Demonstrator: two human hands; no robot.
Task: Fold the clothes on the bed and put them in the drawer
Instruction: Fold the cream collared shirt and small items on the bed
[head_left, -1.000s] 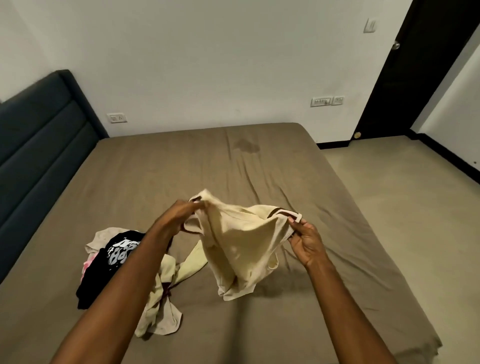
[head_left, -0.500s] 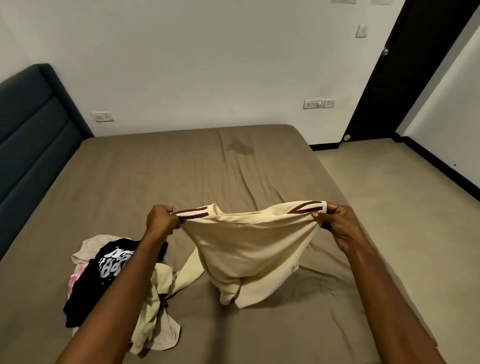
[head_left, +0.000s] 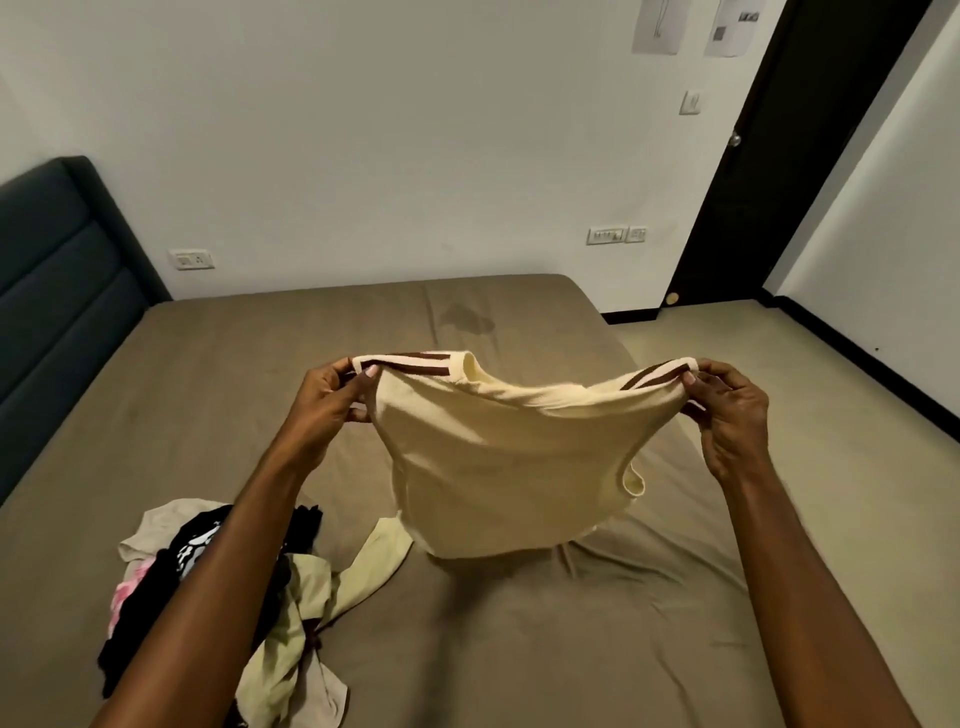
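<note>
A cream top with brown stripes (head_left: 504, 457) hangs stretched in the air above the bed (head_left: 519, 623). My left hand (head_left: 332, 400) pinches its left striped corner and my right hand (head_left: 727, 410) pinches the right one. The lower hem dangles just over the brown sheet. A heap of other clothes (head_left: 208, 597) lies at the lower left of the bed: a black printed piece, a pink one, beige and pale green ones, partly hidden by my left forearm. No drawer is in view.
A dark blue padded headboard (head_left: 57, 312) runs along the left. A white wall with sockets stands behind the bed. A black door (head_left: 769, 171) is at the right, with beige floor (head_left: 831, 405) beside the bed.
Both hands have risen and moved apart, pulling the cream top taut and lifting it off the sheet. The view has tilted upward.
</note>
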